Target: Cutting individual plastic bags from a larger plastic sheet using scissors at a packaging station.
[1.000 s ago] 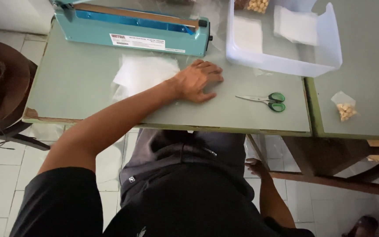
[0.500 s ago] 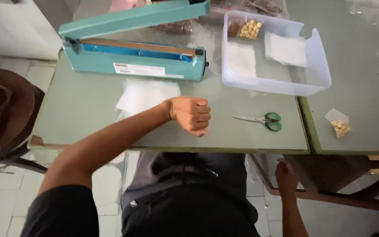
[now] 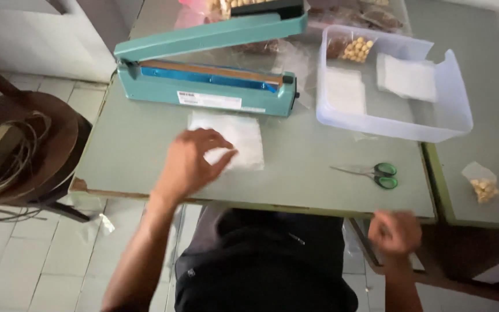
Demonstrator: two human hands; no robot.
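Head view: the left hand (image 3: 189,162) is over the near left part of the grey-green table (image 3: 319,190), fingers spread and loosely curled, closed on nothing; its fingertips rest at or just above the near edge of a small stack of clear plastic bags (image 3: 232,138), though motion blur hides actual contact. The bags lie flat just in front of the teal heat sealer (image 3: 206,89), whose arm is raised. The right hand (image 3: 397,231) is below the table's front edge, loosely curled and apparently empty; blur prevents certainty. Green-handled scissors (image 3: 376,173) lie untouched to the right. Judgement: the step in hand is picking a bag from the stack; that calls for pinching a single sheet.
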